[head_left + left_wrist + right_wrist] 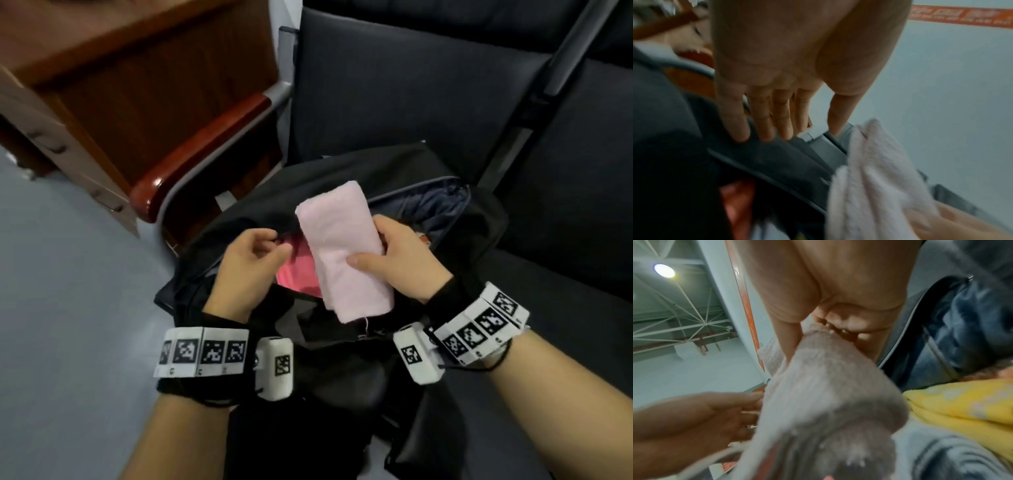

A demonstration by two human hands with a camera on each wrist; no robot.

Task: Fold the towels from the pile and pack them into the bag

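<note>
A black bag (346, 171) lies open on a dark seat. My left hand (279, 245) pinches its near-left rim, fingers curled over the zipper edge; in the left wrist view the left hand (797, 129) lies on the bag's rim (766, 159). My right hand (371, 243) grips a folded pale pink towel (342, 253) over the opening, thumb on top and fingers at its right edge. A bright pink towel (298, 274) lies inside the bag beneath it. In the right wrist view my right hand (818, 332) clasps the pale towel (828, 386), which fills that view.
A yellow towel (962, 399) and blue-grey cloth (972, 321) lie to the right of the held towel. A wooden armrest (202, 150) and a wooden cabinet (102, 85) stand at the left. Dark seat cushions (411, 85) lie behind the bag, grey floor (68, 291) at the left.
</note>
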